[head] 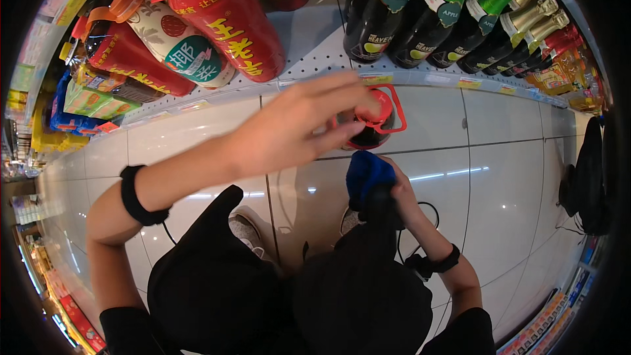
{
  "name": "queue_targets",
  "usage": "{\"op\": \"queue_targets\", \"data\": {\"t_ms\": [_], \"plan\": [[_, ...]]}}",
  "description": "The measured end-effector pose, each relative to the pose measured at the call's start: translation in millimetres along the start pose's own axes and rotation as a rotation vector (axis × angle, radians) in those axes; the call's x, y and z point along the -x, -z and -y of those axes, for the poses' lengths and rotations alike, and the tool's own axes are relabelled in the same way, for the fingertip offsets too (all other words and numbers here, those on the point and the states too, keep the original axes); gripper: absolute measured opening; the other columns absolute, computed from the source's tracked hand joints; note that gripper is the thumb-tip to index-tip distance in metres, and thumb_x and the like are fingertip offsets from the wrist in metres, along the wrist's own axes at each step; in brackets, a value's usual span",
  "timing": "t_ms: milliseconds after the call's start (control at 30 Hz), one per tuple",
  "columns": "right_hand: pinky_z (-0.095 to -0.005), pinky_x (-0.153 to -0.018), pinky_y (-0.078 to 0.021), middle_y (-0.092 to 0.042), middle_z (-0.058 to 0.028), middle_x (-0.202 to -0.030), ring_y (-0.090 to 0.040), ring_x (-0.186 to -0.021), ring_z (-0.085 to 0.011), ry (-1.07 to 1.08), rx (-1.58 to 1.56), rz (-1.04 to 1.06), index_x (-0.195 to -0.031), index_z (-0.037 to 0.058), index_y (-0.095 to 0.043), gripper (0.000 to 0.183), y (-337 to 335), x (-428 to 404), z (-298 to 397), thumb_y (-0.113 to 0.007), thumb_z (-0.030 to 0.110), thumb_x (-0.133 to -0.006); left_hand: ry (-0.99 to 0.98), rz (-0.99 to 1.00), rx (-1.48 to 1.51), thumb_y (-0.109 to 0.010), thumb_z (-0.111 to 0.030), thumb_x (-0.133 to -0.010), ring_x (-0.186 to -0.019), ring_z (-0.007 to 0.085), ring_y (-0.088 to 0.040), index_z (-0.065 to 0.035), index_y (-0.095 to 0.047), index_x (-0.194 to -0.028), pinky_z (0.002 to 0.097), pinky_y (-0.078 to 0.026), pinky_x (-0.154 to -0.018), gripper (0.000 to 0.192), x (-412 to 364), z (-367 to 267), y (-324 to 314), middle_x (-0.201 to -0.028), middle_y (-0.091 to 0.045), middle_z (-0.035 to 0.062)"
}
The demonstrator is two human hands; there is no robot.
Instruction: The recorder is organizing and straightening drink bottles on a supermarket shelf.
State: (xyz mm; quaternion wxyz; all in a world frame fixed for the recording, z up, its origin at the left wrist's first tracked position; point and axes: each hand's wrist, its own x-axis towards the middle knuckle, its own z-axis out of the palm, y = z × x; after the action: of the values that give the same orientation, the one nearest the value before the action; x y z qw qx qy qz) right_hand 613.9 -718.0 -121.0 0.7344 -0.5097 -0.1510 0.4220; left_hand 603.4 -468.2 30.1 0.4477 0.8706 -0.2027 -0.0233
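Note:
My left hand (pixel 300 125), blurred, reaches across the middle with its fingertips at the red cap of a dark drink bottle (pixel 377 133). That bottle has a red plastic carrying handle and stands in front of the shelf edge; its lower part is hidden. Whether my fingers grip the cap cannot be told. Close to my body, my right hand (pixel 398 182) holds a blue cloth (pixel 368 175), just below the bottle in the picture. A large red-labelled bottle (pixel 236 29) and a white-labelled bottle with an orange cap (pixel 180 47) stand on the shelf beyond my left hand.
Along the perforated metal shelf (pixel 315 56) stand green-necked glass bottles (pixel 379 15) at the right and boxed drinks (pixel 96 98) at the left. My knees (pixel 217 276) are bent above the tiled floor (pixel 503 197). A black bag-like object (pixel 586 182) is at the far right.

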Motion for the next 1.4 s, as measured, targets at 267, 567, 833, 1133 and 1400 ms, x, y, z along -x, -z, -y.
{"op": "queue_targets", "data": {"t_ms": [267, 567, 833, 1133, 1400], "plan": [[-0.0226, -0.080, -0.0421, -0.052, -0.0044, -0.104, -0.050, -0.094, -0.0083, -0.192, -0.285, -0.472, -0.120, 0.0022, -0.041, 0.044, 30, 2, 10, -0.043, 0.034, -0.091, -0.325, 0.294, -0.409, -0.063, -0.004, -0.068, -0.102, 0.0291, -0.048, -0.0123, -0.047, -0.117, 0.0377, -0.044, -0.082, 0.052, -41, 21, 5, -0.116, -0.049, 0.0096], [-0.0265, -0.048, -0.0409, -0.046, -0.0081, -0.079, -0.049, -0.058, -0.0198, 0.812, 1.238, -0.259, -0.101, 0.0115, -0.062, 0.043, -35, -18, 67, -0.075, 0.018, -0.060, -0.087, 0.079, -0.415, -0.065, -0.013, -0.069, -0.084, 0.0285, -0.050, -0.0075, -0.049, -0.115, 0.0365, -0.043, -0.071, 0.048, -21, 23, 4, -0.087, -0.052, 0.0090], [-0.0265, -0.049, -0.0407, -0.047, -0.0074, -0.077, -0.050, -0.060, -0.0189, 0.902, 1.152, -0.404, -0.096, 0.0132, -0.065, 0.038, -20, -41, 50, -0.072, 0.010, -0.058, -0.061, -0.115, -0.184, -0.067, -0.015, -0.070, -0.091, 0.0270, -0.049, -0.0021, -0.052, -0.107, 0.0342, -0.041, -0.078, 0.042, -19, 30, -19, -0.095, -0.052, 0.0109], [-0.0237, -0.060, -0.0387, -0.048, -0.0077, -0.072, -0.049, -0.065, -0.0145, 0.578, 0.774, -0.381, -0.097, -0.0002, -0.062, 0.024, -6, -55, 74, -0.062, 0.006, -0.074, 0.093, -0.007, -0.076, -0.066, -0.015, -0.071, -0.099, 0.0298, -0.050, 0.0002, -0.051, -0.106, 0.0346, -0.040, -0.084, 0.041, -18, 26, -15, -0.105, -0.052, 0.0135], [-0.0277, -0.066, -0.0446, -0.053, -0.0113, -0.084, -0.055, -0.073, -0.0211, 0.316, 0.876, -0.188, -0.117, 0.0037, -0.050, 0.053, -6, -54, 73, -0.068, 0.015, -0.069, 0.024, -0.105, -0.025, -0.071, -0.008, -0.067, -0.111, 0.0310, -0.041, -0.0039, -0.048, -0.098, 0.0367, -0.039, -0.089, 0.039, -33, 23, -25, -0.118, -0.039, 0.0162]]}}
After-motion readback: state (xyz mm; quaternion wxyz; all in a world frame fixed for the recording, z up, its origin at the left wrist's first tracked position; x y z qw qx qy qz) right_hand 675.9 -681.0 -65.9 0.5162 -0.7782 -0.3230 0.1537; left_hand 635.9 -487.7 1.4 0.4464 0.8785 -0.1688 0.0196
